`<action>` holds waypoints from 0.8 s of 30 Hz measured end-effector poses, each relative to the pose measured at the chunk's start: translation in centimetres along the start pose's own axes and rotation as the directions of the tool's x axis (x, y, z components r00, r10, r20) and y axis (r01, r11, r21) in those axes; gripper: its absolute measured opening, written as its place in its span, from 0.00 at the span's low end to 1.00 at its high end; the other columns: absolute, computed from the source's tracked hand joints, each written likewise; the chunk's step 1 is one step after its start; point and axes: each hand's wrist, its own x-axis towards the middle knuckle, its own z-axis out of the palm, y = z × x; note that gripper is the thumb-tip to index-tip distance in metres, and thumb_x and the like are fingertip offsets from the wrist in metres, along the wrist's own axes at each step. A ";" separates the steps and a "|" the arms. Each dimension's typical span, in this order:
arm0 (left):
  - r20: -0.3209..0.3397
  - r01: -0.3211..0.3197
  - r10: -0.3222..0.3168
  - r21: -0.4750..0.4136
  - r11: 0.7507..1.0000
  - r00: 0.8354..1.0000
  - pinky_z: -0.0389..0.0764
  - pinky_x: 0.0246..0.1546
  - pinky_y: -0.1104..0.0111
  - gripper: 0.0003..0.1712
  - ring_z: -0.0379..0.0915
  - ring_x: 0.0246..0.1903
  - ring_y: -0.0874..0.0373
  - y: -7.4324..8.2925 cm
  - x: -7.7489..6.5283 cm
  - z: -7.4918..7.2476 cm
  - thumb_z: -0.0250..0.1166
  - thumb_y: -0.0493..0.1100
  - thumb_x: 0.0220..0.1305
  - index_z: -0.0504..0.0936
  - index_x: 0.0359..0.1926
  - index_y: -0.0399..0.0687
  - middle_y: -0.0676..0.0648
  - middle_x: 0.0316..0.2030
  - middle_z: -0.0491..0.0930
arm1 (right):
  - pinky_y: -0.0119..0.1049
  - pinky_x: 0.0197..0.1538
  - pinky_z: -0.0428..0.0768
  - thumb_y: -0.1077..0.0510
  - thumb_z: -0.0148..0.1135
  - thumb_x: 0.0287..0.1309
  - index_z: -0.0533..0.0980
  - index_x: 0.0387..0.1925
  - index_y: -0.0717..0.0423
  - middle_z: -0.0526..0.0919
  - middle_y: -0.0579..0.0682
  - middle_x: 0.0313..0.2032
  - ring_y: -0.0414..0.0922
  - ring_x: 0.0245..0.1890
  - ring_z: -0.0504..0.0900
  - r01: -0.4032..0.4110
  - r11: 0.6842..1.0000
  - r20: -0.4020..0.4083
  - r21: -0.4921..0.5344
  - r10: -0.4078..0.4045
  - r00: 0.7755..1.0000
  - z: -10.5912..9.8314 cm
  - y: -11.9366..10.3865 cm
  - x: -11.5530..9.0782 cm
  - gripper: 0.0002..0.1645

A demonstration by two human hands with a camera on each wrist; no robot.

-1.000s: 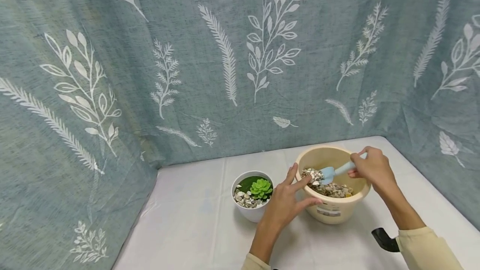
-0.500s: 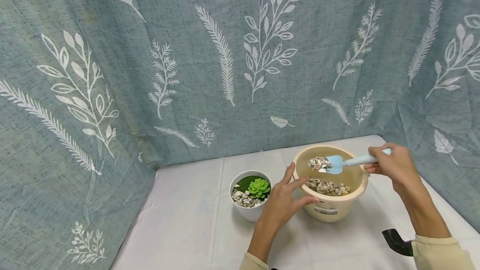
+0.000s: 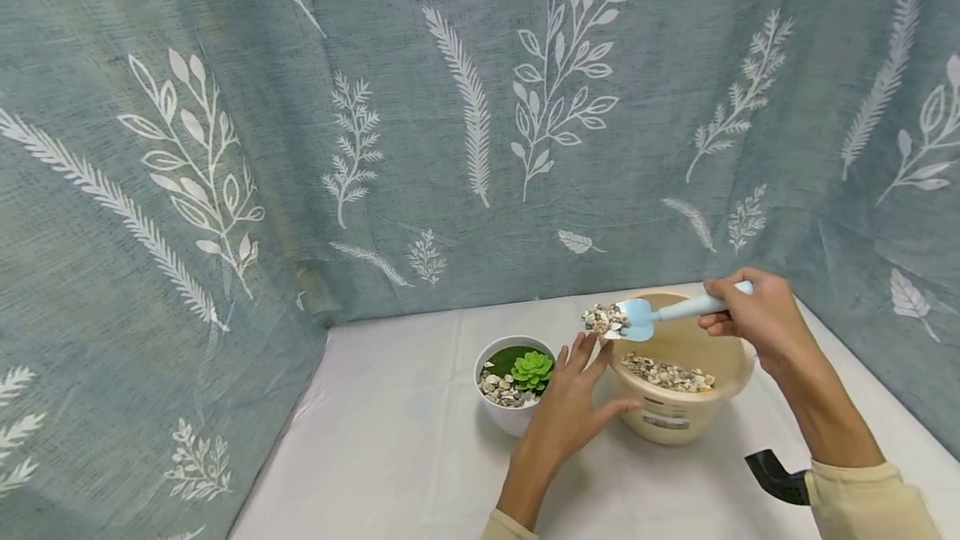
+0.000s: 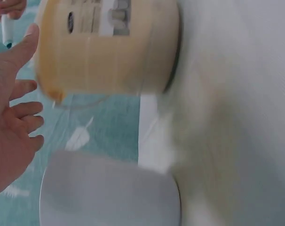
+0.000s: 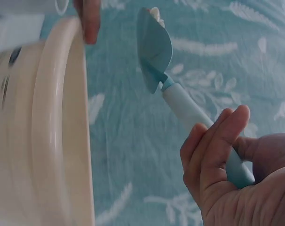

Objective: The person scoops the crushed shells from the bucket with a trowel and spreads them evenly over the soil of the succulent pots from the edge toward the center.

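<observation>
My right hand (image 3: pixel 765 319) grips the handle of a light blue hand trowel (image 3: pixel 637 320). On its blade lies a heap of small pebbles or shell bits (image 3: pixel 603 321), over the left rim of a cream bucket (image 3: pixel 667 430). More of the same pebbles (image 3: pixel 667 373) cover the bucket's bottom. My left hand (image 3: pixel 564 411) is spread between bucket and white pot, its fingertips close to the bucket's left rim and holding nothing. In the left wrist view its fingers (image 4: pixel 27 110) are relaxed. The right wrist view shows the trowel (image 5: pixel 154 47) raised above the bucket's mouth.
Left of the bucket stands a white pot (image 3: pixel 504 419) with a green succulent (image 3: pixel 532 371), a dark green surface and pebbles inside. Both containers stand on a white-covered table (image 3: pixel 375 440). A blue-green leaf-print curtain (image 3: pixel 450 257) encloses the back and sides.
The trowel has risen out of the bucket with its load, drawn right, then moved left over the rim. The left hand's fingers have shifted off the bucket rim and drawn closer together.
</observation>
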 end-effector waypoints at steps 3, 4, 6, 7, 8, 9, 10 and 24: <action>-0.131 -0.017 0.017 -0.002 1.000 0.991 0.73 0.74 0.49 0.42 0.64 0.77 0.44 -1.7 -2.0 -1.2 0.70 0.63 0.65 0.75 0.73 0.46 0.42 0.78 0.67 | 0.27 0.30 0.88 0.58 0.49 0.78 0.68 0.43 0.68 0.85 0.41 0.22 0.31 0.20 0.86 0.020 1.000 0.047 0.020 -0.021 0.999 2.2 -0.6 0.4 0.14; -0.193 -0.024 0.020 -0.017 1.000 0.981 0.77 0.70 0.47 0.39 0.68 0.75 0.44 -2.5 -2.7 -1.6 0.72 0.60 0.64 0.78 0.70 0.45 0.41 0.76 0.69 | 0.27 0.30 0.88 0.58 0.49 0.78 0.68 0.43 0.69 0.85 0.42 0.22 0.31 0.20 0.86 0.028 0.999 0.062 0.021 -0.029 0.998 2.9 -0.7 0.5 0.14; -0.310 -0.023 0.002 -0.064 0.998 0.951 0.82 0.64 0.47 0.35 0.73 0.71 0.42 -4.1 -4.1 -2.4 0.75 0.54 0.63 0.81 0.66 0.42 0.39 0.73 0.74 | 0.27 0.31 0.88 0.58 0.49 0.78 0.68 0.44 0.69 0.84 0.43 0.24 0.31 0.20 0.86 0.038 0.999 0.086 0.016 -0.040 0.996 4.3 -0.9 0.7 0.14; -0.350 -0.009 -0.026 -0.098 0.995 0.937 0.83 0.63 0.45 0.34 0.74 0.70 0.41 -4.9 -4.8 -2.7 0.76 0.52 0.62 0.82 0.65 0.40 0.37 0.71 0.75 | 0.28 0.31 0.89 0.58 0.49 0.78 0.68 0.44 0.69 0.84 0.44 0.25 0.32 0.21 0.86 0.040 0.999 0.100 0.019 -0.042 0.994 5.0 -0.9 0.9 0.14; -0.361 0.029 -0.081 -0.147 0.989 0.929 0.83 0.62 0.44 0.36 0.74 0.70 0.40 -5.8 -5.5 -3.1 0.77 0.51 0.62 0.81 0.66 0.40 0.37 0.71 0.75 | 0.28 0.32 0.89 0.58 0.49 0.78 0.68 0.45 0.70 0.84 0.45 0.26 0.32 0.21 0.86 0.040 0.999 0.114 0.019 -0.042 0.993 5.8 -0.9 1.0 0.14; -0.349 0.082 -0.149 -0.200 0.976 0.925 0.82 0.63 0.43 0.39 0.72 0.71 0.39 -6.5 -6.1 -3.5 0.77 0.51 0.61 0.78 0.69 0.40 0.37 0.73 0.73 | 0.28 0.32 0.89 0.58 0.49 0.78 0.68 0.45 0.70 0.84 0.46 0.27 0.32 0.21 0.86 0.038 0.999 0.129 0.019 -0.040 0.991 6.6 -0.9 1.1 0.14; -0.314 0.139 -0.218 -0.255 0.957 0.924 0.80 0.64 0.42 0.43 0.70 0.73 0.38 -7.2 -6.5 -3.6 0.78 0.52 0.60 0.75 0.72 0.40 0.37 0.74 0.71 | 0.28 0.32 0.89 0.58 0.49 0.78 0.68 0.45 0.70 0.84 0.48 0.28 0.32 0.21 0.86 0.036 0.999 0.137 0.012 -0.037 0.990 7.2 -0.8 1.3 0.14; -0.002 0.413 -0.444 -0.362 0.836 0.896 0.72 0.74 0.47 0.66 0.65 0.77 0.42 -10.9 -7.6 -4.2 0.80 0.66 0.49 0.62 0.79 0.38 0.38 0.77 0.66 | 0.35 0.28 0.88 0.57 0.52 0.76 0.73 0.48 0.69 0.88 0.58 0.25 0.42 0.19 0.87 0.195 0.944 0.247 -0.268 -0.128 0.961 15.5 -0.4 2.7 0.15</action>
